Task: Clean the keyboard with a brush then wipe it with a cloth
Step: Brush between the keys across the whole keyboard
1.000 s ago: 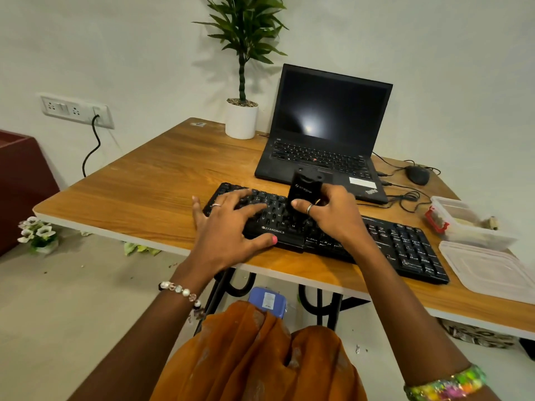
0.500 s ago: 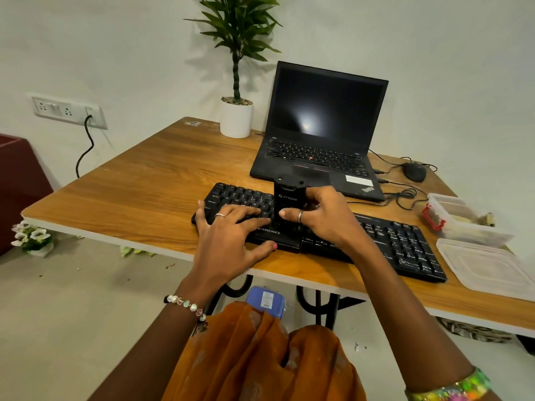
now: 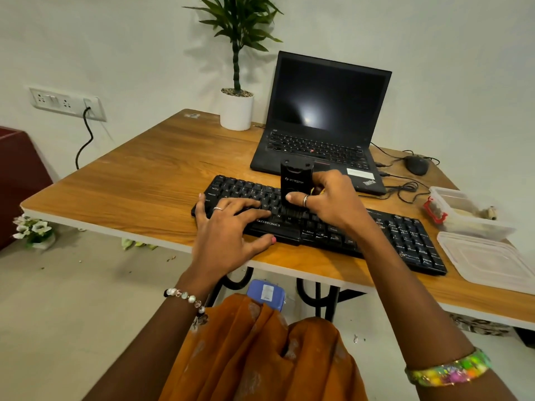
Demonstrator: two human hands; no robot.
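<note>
- Brushing step is on, by my read: right hand (image 3: 333, 202) grips the brush (image 3: 296, 185) upright, thumb across its front, bristles down on the keyboard (image 3: 405, 235) approx. mid-left, just above the brand label.
- Left hand (image 3: 228, 227) lies flat on the keyboard's left end, fingers spread & straight, thumb on the front edge. Holds nothing, looks like it's pinning the board down.
- Keyboard sits at the near edge of the table (image 3: 130, 180), angled, w/ the laptop (image 3: 324, 125) just behind it.
- Progress: prob. early or mid brushing; the right half & numpad have no brush on them now. Wiping not begun.
- Next move, I'd say: drag the brush along the rows toward the right end w/ light pressure, left hand bracing so the board doesn't skid. Then a cloth is needed.
- Hard to see: no cloth anywhere in view. Can't tell where it is.
- Right hand's other fingers hidden behind the brush, so grip at the back is unclear.
- Bristles dark on dark keys, tips barely readable; can't make out any dust.
- Keys under both hands are covered.
- Tub (image 3: 469, 215) at right holds small bits, too small to ID; its lid (image 3: 489, 261) runs off the frame edge.
</note>
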